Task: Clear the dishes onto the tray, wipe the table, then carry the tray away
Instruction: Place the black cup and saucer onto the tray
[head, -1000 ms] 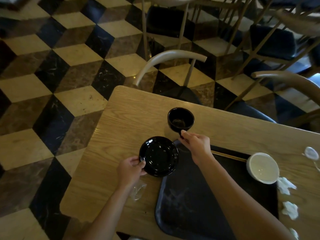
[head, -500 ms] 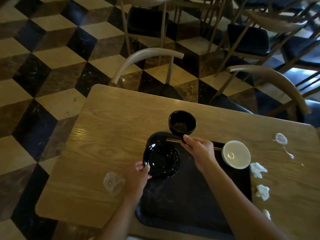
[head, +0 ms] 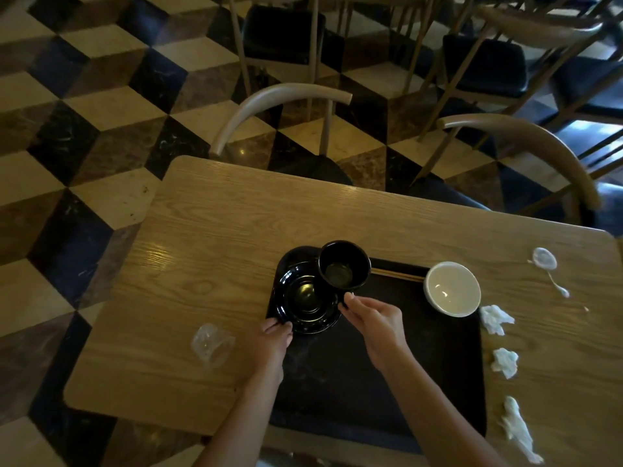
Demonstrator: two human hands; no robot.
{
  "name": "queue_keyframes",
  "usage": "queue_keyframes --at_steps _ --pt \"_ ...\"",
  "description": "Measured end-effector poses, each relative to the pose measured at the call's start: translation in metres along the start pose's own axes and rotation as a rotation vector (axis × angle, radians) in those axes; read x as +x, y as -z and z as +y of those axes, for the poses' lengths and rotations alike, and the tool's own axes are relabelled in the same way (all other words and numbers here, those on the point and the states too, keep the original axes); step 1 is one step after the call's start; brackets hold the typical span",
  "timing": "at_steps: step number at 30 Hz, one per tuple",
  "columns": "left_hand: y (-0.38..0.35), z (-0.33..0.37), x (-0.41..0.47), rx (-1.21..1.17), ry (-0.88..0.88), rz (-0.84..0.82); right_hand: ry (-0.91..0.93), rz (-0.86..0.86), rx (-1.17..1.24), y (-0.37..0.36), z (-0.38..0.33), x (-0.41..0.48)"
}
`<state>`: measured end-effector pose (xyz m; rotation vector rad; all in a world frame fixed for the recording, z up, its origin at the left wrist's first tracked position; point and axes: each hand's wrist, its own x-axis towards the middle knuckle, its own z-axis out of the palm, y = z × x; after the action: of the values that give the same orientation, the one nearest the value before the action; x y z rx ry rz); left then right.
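A black tray [head: 435, 375] lies on the wooden table [head: 236, 224]. At the tray's far left corner sits a black plate [head: 303, 308], and my left hand [head: 273, 342] grips its near rim. My right hand [head: 374, 318] holds a black bowl [head: 344, 264] by its near edge, tilted over the plate's right side. A white bowl [head: 451, 288] rests on the tray's far right corner. Wooden chopsticks [head: 397, 274] lie along the tray's far edge.
A crumpled clear plastic cup [head: 212, 343] lies on the table left of the tray. Crumpled white tissues [head: 495, 318] and a clear plastic spoon [head: 546, 264] lie to the right. Two chairs [head: 279, 109] stand at the far side.
The black plate has moved from the table onto the tray's far left corner. The black bowl has come nearer and now hangs over the plate's edge.
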<state>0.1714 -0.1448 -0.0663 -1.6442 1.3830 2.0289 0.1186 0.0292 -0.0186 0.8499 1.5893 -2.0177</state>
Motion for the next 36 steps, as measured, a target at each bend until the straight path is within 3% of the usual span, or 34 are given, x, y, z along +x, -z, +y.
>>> queue_keyframes --at_steps 5,11,28,36 --pt "0.004 -0.005 0.002 0.041 0.119 -0.045 0.003 -0.023 0.000 -0.006 0.019 -0.008" --pt "0.000 0.004 0.007 -0.005 0.133 -0.015 -0.038 0.009 0.019 -0.019 0.040 -0.012" --pt "-0.001 0.022 0.035 0.133 -0.063 -0.010 -0.026 0.093 0.083 -0.055 0.069 -0.012" --pt "0.001 0.025 0.042 0.140 -0.071 -0.042 -0.057 0.127 -0.038 -0.063 0.069 0.001"
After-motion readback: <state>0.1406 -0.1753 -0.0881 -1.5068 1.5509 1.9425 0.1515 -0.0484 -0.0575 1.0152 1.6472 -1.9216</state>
